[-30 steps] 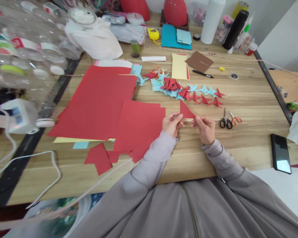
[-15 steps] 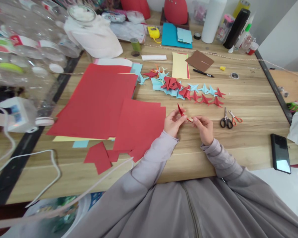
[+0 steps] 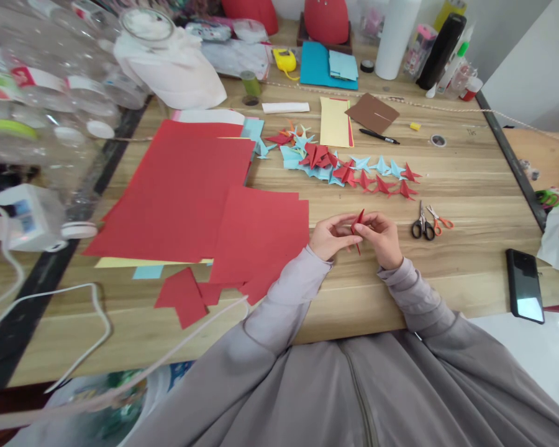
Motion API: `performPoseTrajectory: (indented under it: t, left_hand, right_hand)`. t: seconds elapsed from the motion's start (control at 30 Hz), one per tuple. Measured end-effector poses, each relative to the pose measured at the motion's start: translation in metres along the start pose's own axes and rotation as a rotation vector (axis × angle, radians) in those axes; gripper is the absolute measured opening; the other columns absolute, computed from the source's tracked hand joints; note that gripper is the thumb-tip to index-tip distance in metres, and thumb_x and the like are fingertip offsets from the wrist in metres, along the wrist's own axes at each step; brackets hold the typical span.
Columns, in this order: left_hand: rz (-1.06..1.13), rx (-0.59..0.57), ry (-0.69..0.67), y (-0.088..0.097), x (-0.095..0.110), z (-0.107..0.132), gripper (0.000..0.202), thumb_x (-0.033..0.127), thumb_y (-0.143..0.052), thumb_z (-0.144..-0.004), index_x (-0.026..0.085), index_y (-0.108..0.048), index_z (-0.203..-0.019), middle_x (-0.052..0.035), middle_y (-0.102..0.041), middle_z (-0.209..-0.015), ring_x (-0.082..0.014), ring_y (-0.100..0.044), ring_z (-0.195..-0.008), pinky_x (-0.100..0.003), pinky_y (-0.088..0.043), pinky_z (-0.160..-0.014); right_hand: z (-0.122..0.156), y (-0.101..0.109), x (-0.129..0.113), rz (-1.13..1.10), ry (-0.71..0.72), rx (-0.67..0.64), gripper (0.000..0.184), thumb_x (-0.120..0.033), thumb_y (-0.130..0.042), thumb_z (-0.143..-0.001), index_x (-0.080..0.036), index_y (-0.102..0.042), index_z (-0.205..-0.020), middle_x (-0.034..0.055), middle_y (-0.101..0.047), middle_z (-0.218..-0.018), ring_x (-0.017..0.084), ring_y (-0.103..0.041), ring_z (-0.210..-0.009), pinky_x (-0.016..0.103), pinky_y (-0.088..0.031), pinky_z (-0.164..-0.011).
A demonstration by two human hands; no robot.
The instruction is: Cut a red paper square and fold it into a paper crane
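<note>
Both my hands meet over the wooden table (image 3: 447, 273) and pinch one small folded piece of red paper (image 3: 358, 221), seen almost edge-on. My left hand (image 3: 327, 236) grips it from the left with curled fingers. My right hand (image 3: 382, 238) pinches it from the right. A row of finished red and light-blue folded paper shapes (image 3: 354, 171) lies just beyond my hands. Large red paper sheets (image 3: 186, 186) and a smaller red sheet (image 3: 261, 233) lie to the left of them.
Two pairs of scissors (image 3: 426, 221) lie right of my hands, a black phone (image 3: 524, 285) near the right edge. Red paper scraps (image 3: 186, 298) sit at the front left. Yellow paper (image 3: 335, 122), brown card (image 3: 371, 113), a pen (image 3: 378, 136), bottles and clutter fill the back.
The red paper was held up as a flat triangle; my hands have since turned and folded it narrower and drawn closer together, so it now shows edge-on.
</note>
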State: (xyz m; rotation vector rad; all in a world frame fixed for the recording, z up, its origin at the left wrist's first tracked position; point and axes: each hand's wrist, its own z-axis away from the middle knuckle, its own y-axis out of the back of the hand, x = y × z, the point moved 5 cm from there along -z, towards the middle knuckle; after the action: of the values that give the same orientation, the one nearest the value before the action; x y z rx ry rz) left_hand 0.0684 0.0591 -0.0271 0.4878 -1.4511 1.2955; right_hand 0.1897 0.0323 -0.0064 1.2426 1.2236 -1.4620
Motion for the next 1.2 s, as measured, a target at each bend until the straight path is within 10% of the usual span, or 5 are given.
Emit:
performPoseTrajectory:
  t: [0.83, 1.0, 1.2]
  left_hand:
    - [0.000, -0.034, 0.035, 0.0047, -0.0027, 0.0009, 0.052, 0.030, -0.080, -0.056, 0.014, -0.067, -0.104, -0.0137, -0.069, -0.103, -0.0172, -0.065, -0.067, -0.024, -0.052, -0.043]
    - [-0.134, 0.003, -0.074, 0.0052, -0.0009, 0.0010, 0.055, 0.029, -0.078, -0.059, 0.013, -0.065, -0.110, -0.0109, -0.070, -0.090, -0.0178, -0.065, -0.069, -0.025, -0.053, -0.047]
    - [-0.333, 0.032, -0.293, 0.0072, 0.0008, 0.0003, 0.047, 0.024, -0.075, -0.063, 0.017, -0.066, -0.109, -0.0146, -0.059, -0.122, -0.0229, -0.063, -0.094, -0.026, -0.054, -0.059]
  right_hand:
    - [-0.0040, 0.0062, 0.0026, -0.071, -0.039, 0.040, 0.020, -0.032, -0.078, -0.063, -0.019, -0.066, -0.073, -0.0014, -0.067, -0.066, 0.009, -0.056, -0.056, 0.024, -0.047, -0.057]
    - [-0.0053, 0.0088, 0.0042, -0.037, 0.040, 0.050, 0.019, -0.029, -0.074, -0.066, -0.019, -0.063, -0.078, -0.0012, -0.066, -0.072, 0.011, -0.058, -0.061, 0.025, -0.047, -0.058]
    - [-0.0047, 0.0086, 0.0082, 0.129, 0.084, 0.086, 0.025, -0.018, -0.067, -0.065, -0.021, -0.061, -0.089, -0.0009, -0.066, -0.079, 0.013, -0.061, -0.071, 0.027, -0.049, -0.064]
